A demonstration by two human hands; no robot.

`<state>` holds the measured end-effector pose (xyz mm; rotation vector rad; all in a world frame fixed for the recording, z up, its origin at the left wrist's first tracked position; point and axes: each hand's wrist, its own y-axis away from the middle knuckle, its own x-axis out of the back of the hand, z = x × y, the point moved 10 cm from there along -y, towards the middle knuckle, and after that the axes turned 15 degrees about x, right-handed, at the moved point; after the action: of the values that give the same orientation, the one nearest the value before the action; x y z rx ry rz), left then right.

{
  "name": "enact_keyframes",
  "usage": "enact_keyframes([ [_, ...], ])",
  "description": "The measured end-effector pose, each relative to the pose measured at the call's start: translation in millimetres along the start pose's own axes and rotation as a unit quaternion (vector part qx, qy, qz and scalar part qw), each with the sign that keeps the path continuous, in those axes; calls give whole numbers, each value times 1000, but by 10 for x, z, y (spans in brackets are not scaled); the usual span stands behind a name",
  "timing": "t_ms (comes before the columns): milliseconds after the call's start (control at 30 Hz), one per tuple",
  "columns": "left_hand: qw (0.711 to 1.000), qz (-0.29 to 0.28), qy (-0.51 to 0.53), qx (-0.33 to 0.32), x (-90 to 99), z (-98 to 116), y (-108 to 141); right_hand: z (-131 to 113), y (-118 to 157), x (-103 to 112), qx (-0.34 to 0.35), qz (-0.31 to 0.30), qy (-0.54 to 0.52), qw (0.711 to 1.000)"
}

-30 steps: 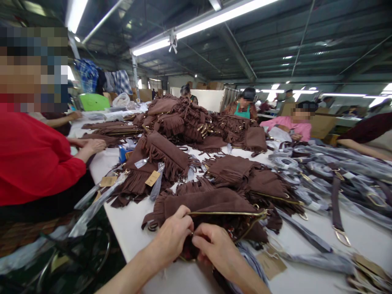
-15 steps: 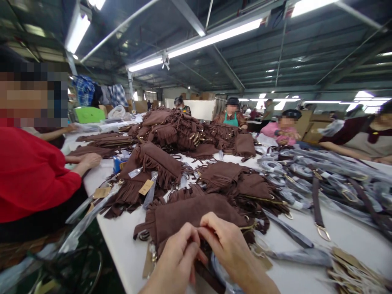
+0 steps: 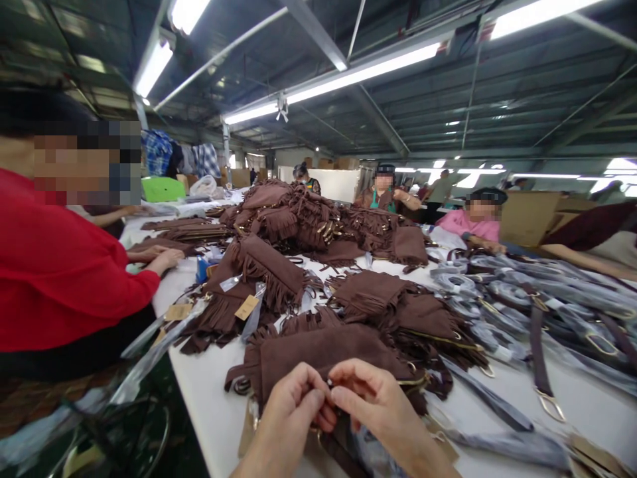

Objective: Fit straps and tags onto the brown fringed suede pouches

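My left hand (image 3: 294, 413) and my right hand (image 3: 374, 410) meet at the front edge of a brown fringed bag (image 3: 323, 352). Both are closed in a pinch, fingertips almost touching. A tiny pale bit (image 3: 329, 383) shows between them, too small to name. The bag lies flat on the white table (image 3: 199, 398), its gold zipper (image 3: 413, 381) at the right end. Below my hands are a dark strap (image 3: 341, 455) and clear plastic wrap (image 3: 375, 451), partly covered by my wrists. A cardboard tag (image 3: 247, 428) hangs by my left wrist.
Fringed bags (image 3: 283, 212) are heaped at the table's middle. Plastic-wrapped straps (image 3: 507, 292) spread over the right side, with tan tags (image 3: 592, 455) near the front corner. A co-worker in red (image 3: 64, 265) sits close on the left; other people work across the table.
The view has swung a little left, so the scene sits farther right and lower. My fingertips have drawn slightly apart, and the pale bit now shows between them.
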<state>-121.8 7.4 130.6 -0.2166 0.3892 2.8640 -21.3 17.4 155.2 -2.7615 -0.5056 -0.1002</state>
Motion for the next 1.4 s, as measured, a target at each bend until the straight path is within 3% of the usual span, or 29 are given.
enact_keyframes([
  [167,1000,4,-7,-10,6,1,44,-107,-14,-15,79,24,51,995],
  [300,1000,15,5,-14,73,43,77,15,10,29,34,50,28,998],
  [400,999,24,27,-21,136,95,69,160,35,-31,-33,28,-40,998],
  [467,999,23,26,-16,137,94,46,173,34,-69,-39,9,-51,998],
  [767,996,53,-33,-70,120,115,76,-22,6,-62,67,-17,63,996],
  [1067,996,9,-43,-74,12,185,137,58,19,-148,74,-57,65,993],
  [1400,993,2,-94,-77,17,140,110,-3,22,-151,99,-80,119,985],
])
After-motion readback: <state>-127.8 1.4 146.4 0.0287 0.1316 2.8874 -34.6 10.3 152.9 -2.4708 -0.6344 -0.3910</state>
